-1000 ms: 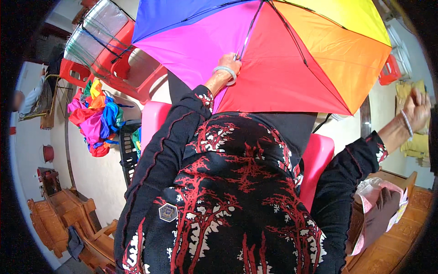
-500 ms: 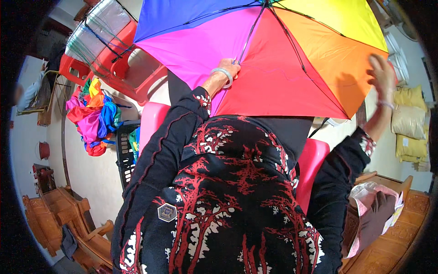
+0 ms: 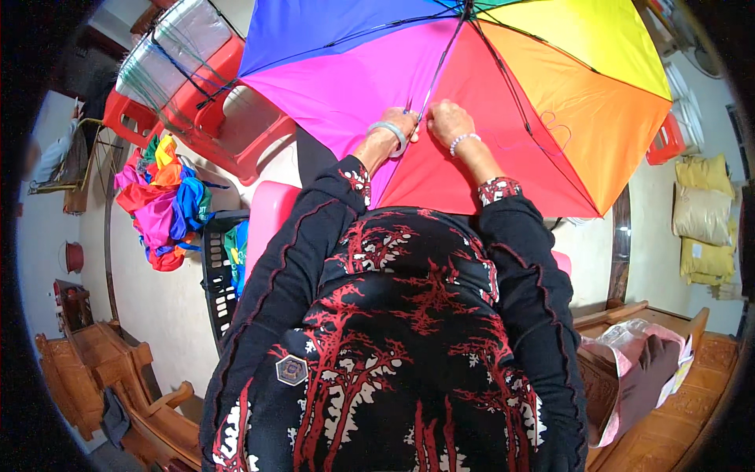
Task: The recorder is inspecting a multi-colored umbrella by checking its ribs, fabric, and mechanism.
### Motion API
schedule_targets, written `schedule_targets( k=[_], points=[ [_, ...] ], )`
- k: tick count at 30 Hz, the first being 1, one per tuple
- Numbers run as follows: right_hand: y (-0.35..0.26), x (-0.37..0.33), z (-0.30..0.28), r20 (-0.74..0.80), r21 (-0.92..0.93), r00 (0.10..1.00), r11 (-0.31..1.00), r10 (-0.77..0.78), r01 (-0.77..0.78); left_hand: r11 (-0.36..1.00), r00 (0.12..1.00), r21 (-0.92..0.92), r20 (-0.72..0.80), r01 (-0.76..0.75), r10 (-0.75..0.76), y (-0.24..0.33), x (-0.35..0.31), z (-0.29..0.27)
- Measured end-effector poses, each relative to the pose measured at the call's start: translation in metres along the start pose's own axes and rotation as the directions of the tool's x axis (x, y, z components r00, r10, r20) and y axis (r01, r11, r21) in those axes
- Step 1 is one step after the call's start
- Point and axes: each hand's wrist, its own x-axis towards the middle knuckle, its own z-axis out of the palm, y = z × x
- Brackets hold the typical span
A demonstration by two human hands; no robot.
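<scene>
A rainbow-coloured umbrella (image 3: 487,169) lies spread open in front of me, its inside with the dark metal ribs facing up. My left hand (image 3: 399,128), with a pale bangle at the wrist, is closed on a rib and the cloth where the pink and red panels meet. Just right of it, my right hand (image 3: 451,123), wearing a beaded bracelet, has its fingers pinched together beside the same rib. What they pinch is too small to make out. A loose purple thread (image 3: 560,128) curls over the red and orange panels to the right of that hand.
On the left are red plastic stools (image 3: 228,130) with bundled strands on top, a heap of rainbow cloth (image 3: 161,204) and a black basket (image 3: 218,271). Yellow sacks (image 3: 702,208) are stacked at right. Carved wooden furniture (image 3: 668,409) stands at both lower corners.
My right hand has come in from the far right, over the orange panel, to beside my left hand. The thread, formerly stretched out, now lies in loops. My left hand still grips the umbrella.
</scene>
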Motion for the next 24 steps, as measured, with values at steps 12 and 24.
schedule_targets(
  k=[12,24],
  points=[
    [-0.005,-0.002,0.0,-0.041,0.133,0.989,0.982,0.141,-0.135,0.999,0.999,-0.028,-0.031,0.033,-0.034,0.014,-0.007,0.003],
    [-0.007,-0.004,0.013,-0.129,0.129,0.99,0.991,0.057,-0.04,0.998,0.998,-0.003,0.004,-0.069,0.069,-0.005,0.0,0.002]
  ],
)
